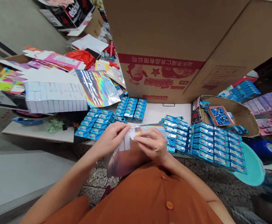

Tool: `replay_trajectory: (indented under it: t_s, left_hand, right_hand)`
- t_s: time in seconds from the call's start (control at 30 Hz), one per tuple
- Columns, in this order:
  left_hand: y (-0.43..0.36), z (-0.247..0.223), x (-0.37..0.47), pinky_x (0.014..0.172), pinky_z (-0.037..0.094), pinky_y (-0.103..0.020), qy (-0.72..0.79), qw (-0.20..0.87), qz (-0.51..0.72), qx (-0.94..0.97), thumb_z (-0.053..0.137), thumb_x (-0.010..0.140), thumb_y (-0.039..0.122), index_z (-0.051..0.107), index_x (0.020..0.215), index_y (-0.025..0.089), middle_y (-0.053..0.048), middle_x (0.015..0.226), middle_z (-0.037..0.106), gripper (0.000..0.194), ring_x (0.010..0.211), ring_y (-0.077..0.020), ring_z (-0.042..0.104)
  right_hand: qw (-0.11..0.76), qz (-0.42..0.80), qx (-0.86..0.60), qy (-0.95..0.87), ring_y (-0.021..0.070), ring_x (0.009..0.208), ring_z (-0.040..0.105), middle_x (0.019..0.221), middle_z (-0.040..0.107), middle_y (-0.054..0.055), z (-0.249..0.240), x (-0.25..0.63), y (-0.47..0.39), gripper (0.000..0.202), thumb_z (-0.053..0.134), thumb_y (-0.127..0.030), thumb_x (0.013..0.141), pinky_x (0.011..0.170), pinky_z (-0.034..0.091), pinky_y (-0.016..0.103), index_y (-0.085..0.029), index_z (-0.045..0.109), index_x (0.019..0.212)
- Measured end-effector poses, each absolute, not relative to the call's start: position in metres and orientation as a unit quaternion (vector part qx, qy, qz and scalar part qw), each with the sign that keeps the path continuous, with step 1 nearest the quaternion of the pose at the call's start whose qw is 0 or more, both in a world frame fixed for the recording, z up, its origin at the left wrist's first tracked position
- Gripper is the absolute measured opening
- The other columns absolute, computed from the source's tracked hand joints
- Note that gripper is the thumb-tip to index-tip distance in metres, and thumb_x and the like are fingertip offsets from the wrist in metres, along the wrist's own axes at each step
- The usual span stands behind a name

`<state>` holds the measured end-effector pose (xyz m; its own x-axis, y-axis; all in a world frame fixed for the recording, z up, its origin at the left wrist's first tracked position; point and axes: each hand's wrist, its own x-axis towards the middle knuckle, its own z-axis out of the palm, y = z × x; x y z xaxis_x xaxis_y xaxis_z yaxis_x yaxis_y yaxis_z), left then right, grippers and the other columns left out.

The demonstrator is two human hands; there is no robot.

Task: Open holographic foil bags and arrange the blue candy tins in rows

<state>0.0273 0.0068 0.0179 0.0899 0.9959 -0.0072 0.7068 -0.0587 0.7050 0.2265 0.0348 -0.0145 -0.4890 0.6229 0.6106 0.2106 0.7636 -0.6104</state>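
Note:
A shiny holographic sheet (131,158) with pale strips on it is held up in front of my body. My left hand (111,138) grips its left upper part, thumb against the near face. On the right side, my right hand (153,144) pinches thumb and fingertips together at the sheet near a whitish patch; whether a smaller piece sits in that pinch I cannot tell. Just beyond the left hand are rows of small blue boxes (95,126). Stacked blue boxes (175,130) stand beside the right hand.
A tall cardboard carton (164,40) rises behind the table (173,109). More holographic sheets (97,88) lie at left by a block of white boxes (56,96). At right are more blue box stacks (217,143), an open carton (245,119) and a turquoise basin (252,168).

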Motion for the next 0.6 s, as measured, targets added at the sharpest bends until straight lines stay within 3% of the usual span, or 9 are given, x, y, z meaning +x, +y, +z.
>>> replay_trajectory:
  t_s: [0.17, 0.37, 0.47, 0.6]
  left_hand:
    - [0.058, -0.025, -0.026, 0.076, 0.043, -0.029, 0.645, 0.181, 0.21, 0.712, 0.041, 0.089, 0.045, 0.069, 0.083, 0.022, -0.006, 0.089, 0.071, 0.037, 0.082, -0.0218, 0.06]
    - [0.131, -0.069, -0.072, 0.082, 0.04, -0.028, 0.646, 0.14, 0.08, 0.746, 0.037, 0.091, 0.036, 0.07, 0.093, 0.015, -0.002, 0.084, 0.069, 0.039, 0.085, -0.0193, 0.06]
    - [0.164, -0.083, -0.072, 0.092, 0.037, -0.038, 0.64, 0.144, 0.061, 0.753, 0.041, 0.091, 0.031, 0.068, 0.087, 0.013, -0.002, 0.079, 0.066, 0.033, 0.09, -0.0211, 0.059]
    - [0.208, -0.106, -0.066, 0.1, 0.028, -0.053, 0.642, 0.11, 0.084, 0.754, 0.05, 0.086, 0.023, 0.064, 0.071, 0.016, -0.007, 0.075, 0.063, 0.021, 0.101, -0.0306, 0.056]
  right_hand:
    - [0.481, 0.389, -0.37, -0.693, 0.0146, 0.076, 0.061, 0.08, 0.068, 0.003, -0.021, 0.238, 0.044, 0.011, 0.065, -0.027, 0.082, 0.072, 0.05, 0.03, -0.025, 0.075, 0.083]
    - [0.538, 0.417, -0.512, -0.524, 0.0159, 0.08, 0.061, 0.08, 0.067, 0.002, -0.047, 0.294, 0.074, 0.01, 0.07, -0.03, 0.075, 0.077, 0.048, 0.032, -0.021, 0.074, 0.076]
    - [0.563, 0.395, -0.562, -0.46, 0.0172, 0.08, 0.061, 0.08, 0.068, 0.003, -0.056, 0.32, 0.085, 0.014, 0.073, -0.033, 0.071, 0.078, 0.048, 0.034, -0.019, 0.074, 0.073]
    - [0.577, 0.366, -0.604, -0.411, 0.0186, 0.082, 0.062, 0.08, 0.07, 0.003, -0.062, 0.343, 0.091, 0.017, 0.074, -0.034, 0.068, 0.081, 0.048, 0.036, -0.019, 0.074, 0.075]
